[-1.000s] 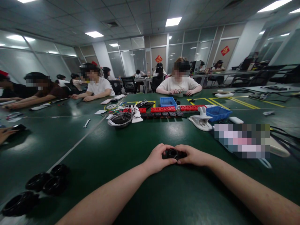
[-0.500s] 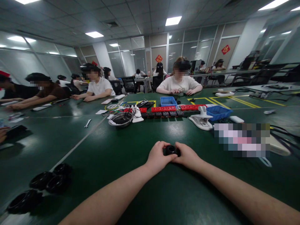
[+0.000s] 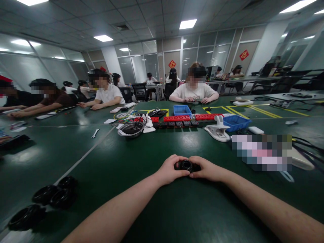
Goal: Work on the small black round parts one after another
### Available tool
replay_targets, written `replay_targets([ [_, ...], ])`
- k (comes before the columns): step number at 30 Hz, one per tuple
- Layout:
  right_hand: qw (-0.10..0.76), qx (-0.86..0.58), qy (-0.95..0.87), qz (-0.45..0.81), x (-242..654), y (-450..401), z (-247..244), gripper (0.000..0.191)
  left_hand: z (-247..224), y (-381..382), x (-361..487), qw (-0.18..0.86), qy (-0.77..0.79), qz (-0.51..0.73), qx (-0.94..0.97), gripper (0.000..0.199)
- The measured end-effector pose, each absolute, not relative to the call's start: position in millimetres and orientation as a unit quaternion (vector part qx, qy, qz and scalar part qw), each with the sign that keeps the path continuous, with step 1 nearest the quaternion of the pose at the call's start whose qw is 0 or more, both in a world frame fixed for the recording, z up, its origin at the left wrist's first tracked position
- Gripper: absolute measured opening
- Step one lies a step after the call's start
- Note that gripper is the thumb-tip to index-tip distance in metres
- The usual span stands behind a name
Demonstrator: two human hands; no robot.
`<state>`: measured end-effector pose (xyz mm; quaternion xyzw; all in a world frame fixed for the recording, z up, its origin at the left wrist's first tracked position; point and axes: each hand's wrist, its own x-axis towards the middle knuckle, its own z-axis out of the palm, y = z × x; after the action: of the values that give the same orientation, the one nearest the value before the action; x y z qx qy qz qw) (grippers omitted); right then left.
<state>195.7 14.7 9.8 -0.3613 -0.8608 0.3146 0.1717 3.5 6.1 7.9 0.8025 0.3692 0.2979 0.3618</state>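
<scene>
Black ring-shaped part, in the head view, sits between the left hand and the right hand, gripped by both over the green surface; four black rings lie well apart, toward the left.

On the table before you, four rings lie at your near left. A wrench sits beyond them. Farther ahead, a bowl stands left of the power strips; a clamp stands to their right, just beside a bin.
</scene>
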Motion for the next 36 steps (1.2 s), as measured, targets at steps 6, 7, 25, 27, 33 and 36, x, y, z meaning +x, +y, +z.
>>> replay_targets([
  [6, 0.152, -0.349, -0.859, 0.342, 197.9, 16.3, 14.3, 0.027, 7.1, 5.8, 4.6, 0.354, 0.375, 0.29, 0.807, 0.04],
  [7, 0.15, -0.345, -0.859, 0.346, 198.2, 16.5, 15.0, 0.026, 6.8, 5.8, 4.6, 0.351, 0.374, 0.291, 0.808, 0.04],
  [25, 0.189, -0.405, -0.78, 0.439, 197.4, 16.5, 6.1, 0.022, 9.5, 2.5, 10.0, 0.346, 0.412, 0.295, 0.79, 0.039],
  [27, 0.191, -0.411, -0.779, 0.433, 196.7, 16.0, 6.7, 0.022, 9.6, 2.1, 10.0, 0.348, 0.412, 0.299, 0.787, 0.04],
  [33, 0.18, -0.391, -0.812, 0.394, 193.5, 13.7, 11.6, 0.024, 10.0, 2.6, 9.0, 0.345, 0.409, 0.298, 0.791, 0.041],
  [36, 0.18, -0.422, -0.811, 0.363, 189.5, 12.2, 9.2, 0.024, 8.8, 1.5, 11.1, 0.34, 0.423, 0.304, 0.783, 0.04],
])
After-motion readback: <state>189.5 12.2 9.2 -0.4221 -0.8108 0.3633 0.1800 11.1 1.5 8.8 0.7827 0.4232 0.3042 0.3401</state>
